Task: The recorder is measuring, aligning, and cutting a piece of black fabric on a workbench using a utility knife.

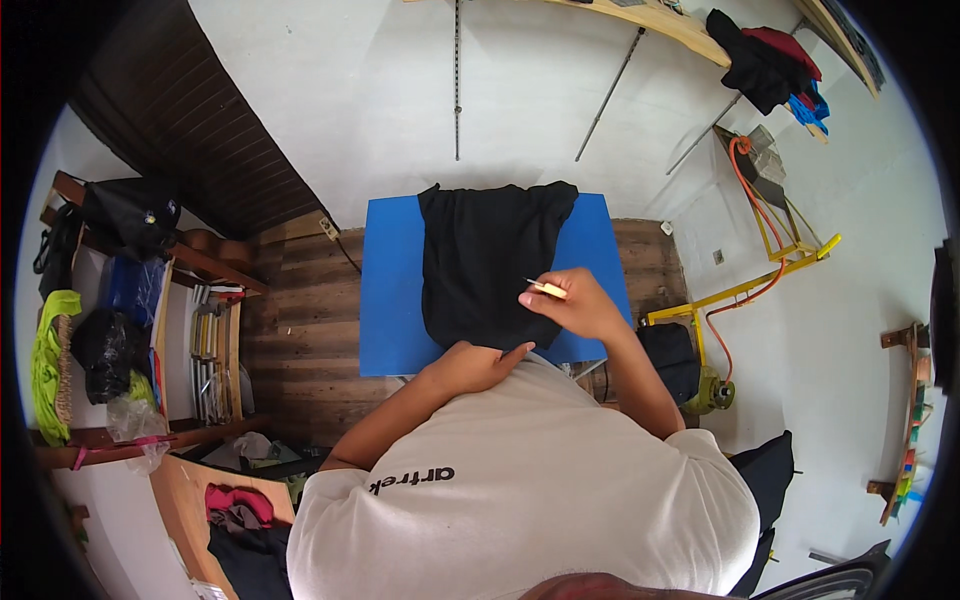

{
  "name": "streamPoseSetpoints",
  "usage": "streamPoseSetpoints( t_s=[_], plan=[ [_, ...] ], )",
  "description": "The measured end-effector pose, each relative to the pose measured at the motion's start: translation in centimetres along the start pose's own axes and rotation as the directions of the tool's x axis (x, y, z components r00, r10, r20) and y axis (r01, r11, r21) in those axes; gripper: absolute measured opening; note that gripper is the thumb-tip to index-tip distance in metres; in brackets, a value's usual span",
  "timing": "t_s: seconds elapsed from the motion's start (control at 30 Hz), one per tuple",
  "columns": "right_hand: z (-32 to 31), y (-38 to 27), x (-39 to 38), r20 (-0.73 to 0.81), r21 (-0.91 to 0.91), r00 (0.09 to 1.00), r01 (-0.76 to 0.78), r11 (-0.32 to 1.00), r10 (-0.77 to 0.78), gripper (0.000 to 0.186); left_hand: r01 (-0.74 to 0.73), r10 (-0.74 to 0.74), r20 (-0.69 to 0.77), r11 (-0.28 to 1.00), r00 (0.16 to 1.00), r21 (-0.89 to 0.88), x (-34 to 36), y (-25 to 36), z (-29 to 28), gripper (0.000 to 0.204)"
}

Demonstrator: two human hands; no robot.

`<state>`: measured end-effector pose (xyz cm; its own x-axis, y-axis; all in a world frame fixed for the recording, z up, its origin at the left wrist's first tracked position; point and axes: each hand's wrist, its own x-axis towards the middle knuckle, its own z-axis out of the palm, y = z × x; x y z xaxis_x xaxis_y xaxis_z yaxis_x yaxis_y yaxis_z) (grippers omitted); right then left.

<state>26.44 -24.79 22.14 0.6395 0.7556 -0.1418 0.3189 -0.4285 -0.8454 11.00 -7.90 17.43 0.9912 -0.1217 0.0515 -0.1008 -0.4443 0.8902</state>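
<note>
A black garment [485,262] lies spread over a blue flat board [392,290] in front of me. My left hand [472,364] rests flat on the near edge of the black garment, fingers pointing right. My right hand [575,303] hovers over the garment's right side and pinches a small yellow tool [547,289] with a thin pointed tip aimed left. My white shirt [530,480] fills the lower part of the view.
A wooden floor [300,340] surrounds the board. Shelves [205,350] with bags, tools and clothes stand at the left. A yellow metal frame [740,290] with an orange hose stands at the right, clothes hang on a shelf [765,60] above.
</note>
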Motion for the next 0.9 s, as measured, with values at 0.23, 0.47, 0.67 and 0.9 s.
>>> streamPoseSetpoints(
  t_s=[0.23, 0.47, 0.67, 0.9],
  plan=[
    [-1.9, 0.2, 0.8, -0.387, 0.319, 0.922, 0.128, 0.939, 0.005, 0.014, -0.112, 0.120, -0.068, 0.987, 0.990, 0.114, -0.7, 0.2, -0.4, 0.028],
    [-1.0, 0.4, 2.0, -0.450, 0.174, 0.892, 0.132, 0.976, -0.041, 0.012, -0.186, 0.212, -0.191, 0.972, 0.959, 0.144, -1.1, 0.4, -0.4, 0.026],
    [-5.3, -0.2, 1.4, -0.833, 0.294, 0.554, 0.461, 0.837, -0.012, 0.014, 0.148, -0.157, -0.155, 0.986, 0.975, -0.072, -1.1, -0.1, -0.6, 0.033],
    [0.4, -1.7, -2.3, -0.195, -0.186, 0.844, 0.469, 0.864, -0.500, 0.022, 0.275, -0.338, -0.157, 0.905, 0.928, -0.326, -0.3, -0.8, 0.5, 0.050]
  ],
)
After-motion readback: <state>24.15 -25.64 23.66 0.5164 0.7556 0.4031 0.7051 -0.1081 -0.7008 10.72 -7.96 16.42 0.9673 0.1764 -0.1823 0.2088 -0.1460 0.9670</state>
